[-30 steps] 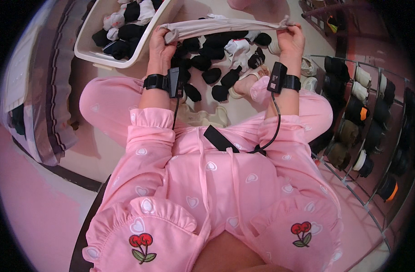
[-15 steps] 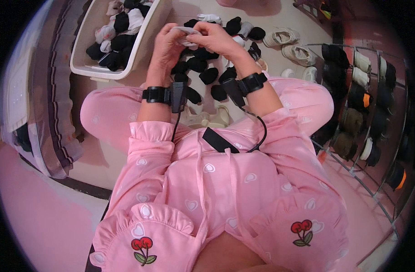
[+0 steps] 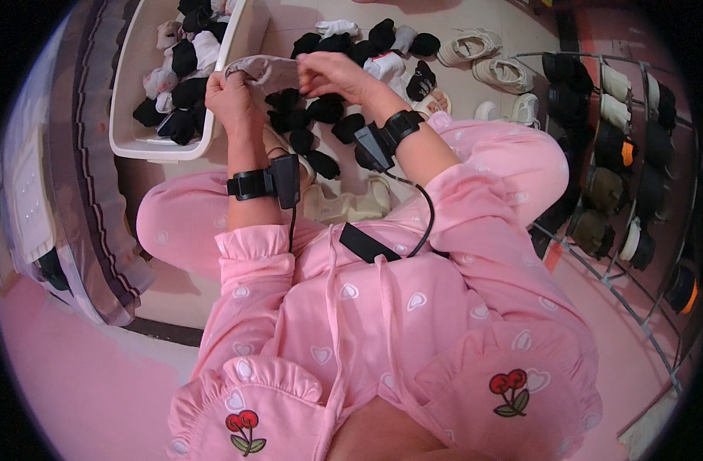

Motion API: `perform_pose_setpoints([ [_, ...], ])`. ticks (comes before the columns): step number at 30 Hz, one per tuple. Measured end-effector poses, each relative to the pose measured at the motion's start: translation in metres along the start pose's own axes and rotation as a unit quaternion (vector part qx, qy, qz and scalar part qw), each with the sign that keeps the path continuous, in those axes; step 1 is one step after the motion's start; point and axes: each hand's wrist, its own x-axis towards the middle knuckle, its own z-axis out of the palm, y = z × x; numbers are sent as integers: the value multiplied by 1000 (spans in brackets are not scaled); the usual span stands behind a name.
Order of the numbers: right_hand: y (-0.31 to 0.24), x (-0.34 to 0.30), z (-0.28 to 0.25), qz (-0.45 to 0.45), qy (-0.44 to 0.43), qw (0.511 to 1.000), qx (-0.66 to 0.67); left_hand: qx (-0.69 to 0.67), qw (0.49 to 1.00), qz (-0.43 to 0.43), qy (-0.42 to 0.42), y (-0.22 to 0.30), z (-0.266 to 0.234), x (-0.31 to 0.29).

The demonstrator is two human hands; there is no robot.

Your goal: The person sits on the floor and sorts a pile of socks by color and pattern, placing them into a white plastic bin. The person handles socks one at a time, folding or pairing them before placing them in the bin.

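Note:
A pale greyish-pink sock (image 3: 273, 69) is stretched between my two hands above the floor. My left hand (image 3: 234, 101) is closed round one end of it, beside the bin's right edge. At the other end, the fingers of my right hand (image 3: 334, 77) are pinched together on the fabric. Under and beyond my hands lie several balled black socks (image 3: 326, 108) and a white sock (image 3: 387, 67). To the left, a white plastic bin (image 3: 239, 38) holds several black, white and grey socks (image 3: 184, 57).
White lace-up shoes (image 3: 503, 74) stand on the floor at far right. A metal shoe rack (image 3: 606, 283) filled with shoes runs along my right side. Cream plastic footwear (image 3: 347, 201) sits between my legs. A striped curtain (image 3: 98, 196) hangs at left.
My hands have moved apart and toward the left, drawing the bunched sock out lengthwise. The view has shifted slightly.

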Motion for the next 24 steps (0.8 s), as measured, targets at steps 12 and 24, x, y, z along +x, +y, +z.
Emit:
perform_pose_setpoints([
  [12, 104, 1, -134, 180, 213, 754, -595, 12, 973, -217, -76, -48, 30, -13],
  [24, 61, 1, -157, 128, 319, 937, -55, 7, 981, -192, -25, -61, 30, 0],
])
